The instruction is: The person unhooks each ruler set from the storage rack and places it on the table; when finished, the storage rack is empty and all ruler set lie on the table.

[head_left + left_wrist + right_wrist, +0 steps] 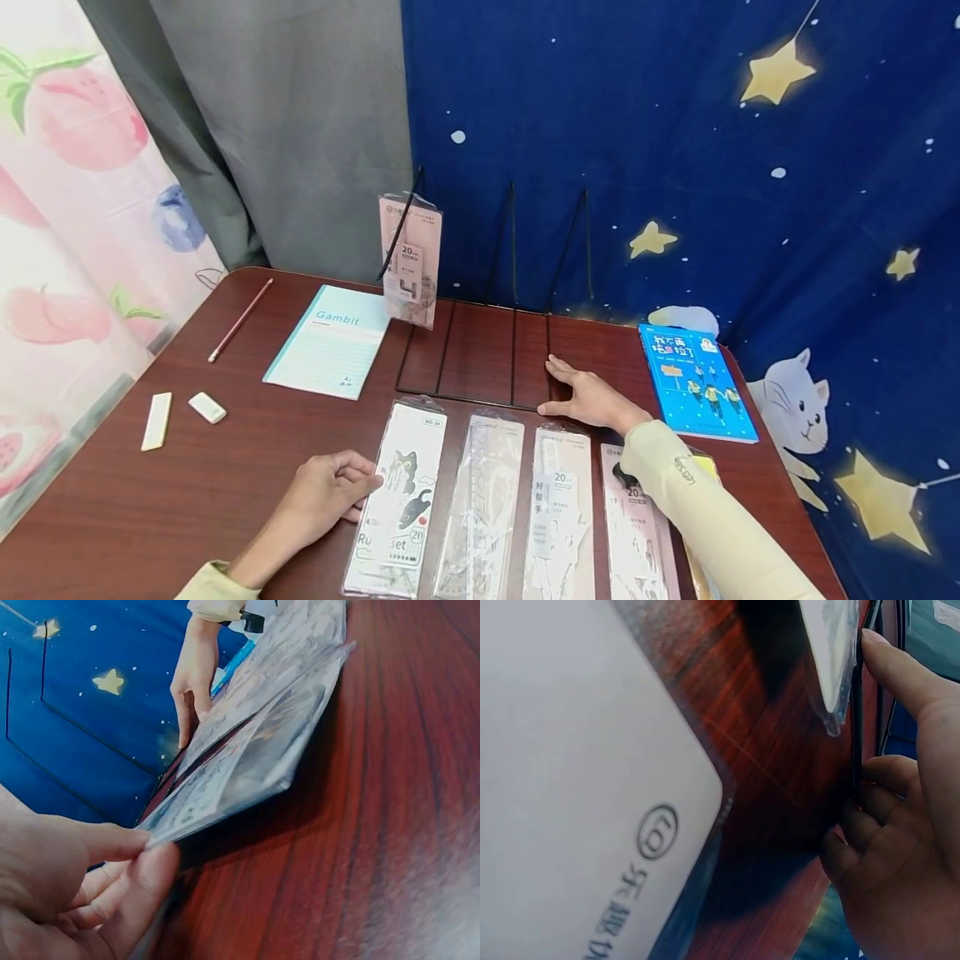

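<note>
We see a dark red wooden table (187, 492). On it lie a pencil (240, 320), two erasers (180, 414), a pale notebook (330, 340), a black wire rack (480, 350), a blue book (696, 382), and a row of packaged ruler sets (517, 500) along our near edge.

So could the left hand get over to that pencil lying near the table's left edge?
Probably yes. The pencil lies alone on bare table, with only the two erasers off to the side. But the left hand is pinching the cat ruler pack, so it would need to let go first.
</note>
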Motion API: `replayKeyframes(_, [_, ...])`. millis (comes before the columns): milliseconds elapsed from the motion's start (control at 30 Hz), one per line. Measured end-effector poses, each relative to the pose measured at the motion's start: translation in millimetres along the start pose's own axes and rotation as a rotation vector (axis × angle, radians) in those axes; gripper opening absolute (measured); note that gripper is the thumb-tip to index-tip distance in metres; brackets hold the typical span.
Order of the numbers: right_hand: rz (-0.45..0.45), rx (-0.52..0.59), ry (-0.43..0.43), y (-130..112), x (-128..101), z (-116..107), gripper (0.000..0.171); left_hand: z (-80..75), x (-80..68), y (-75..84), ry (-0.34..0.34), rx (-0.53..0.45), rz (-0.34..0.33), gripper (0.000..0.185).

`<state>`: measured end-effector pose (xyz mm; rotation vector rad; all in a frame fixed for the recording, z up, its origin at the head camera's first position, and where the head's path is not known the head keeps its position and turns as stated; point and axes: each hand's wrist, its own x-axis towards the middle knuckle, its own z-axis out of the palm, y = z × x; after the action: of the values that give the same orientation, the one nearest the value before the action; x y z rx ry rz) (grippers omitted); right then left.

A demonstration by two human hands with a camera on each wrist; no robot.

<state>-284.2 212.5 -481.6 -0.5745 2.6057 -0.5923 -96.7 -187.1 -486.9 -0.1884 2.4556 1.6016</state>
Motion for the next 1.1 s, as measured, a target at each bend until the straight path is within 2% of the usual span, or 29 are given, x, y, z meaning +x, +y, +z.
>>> replayKeyframes(300, [-0.004,0.002,0.008,0,0,0,0.097,0.7,2.2,9.8,0.054,0.139,-0.029,0.009])
replayKeyframes(567, [-0.008,0.014,0.003,0,0,0,0.097,-4.4,5.4,16.8,0.024,0.248,-0.051,0.014])
replayKeyframes(667, [-0.005,0.018,0.001,1,0,-1,0.097,-11.4,11.8,24.5,0.0,0.293,-0.06,0.016])
replayKeyframes(800, [-0.002,0.018,0.0,1,1,-1,0.097,-33.0,34.0,38.0,-0.071,0.287,-0.032,0.016])
replayKeyframes(900, [0.004,0.009,-0.007,-1,1,-2,0.097,-52.6,57.1,43.9,-0.111,0.241,0.035,0.028])
replayKeyframes(1000, [0.013,0.006,-0.015,-2,2,-3,0.097,-67.5,81.7,46.8,-0.074,0.219,0.112,0.038])
replayKeyframes(1100, [0.013,0.002,-0.016,-4,1,-3,0.096,-75.3,105.8,49.1,0.013,0.233,0.174,0.04])
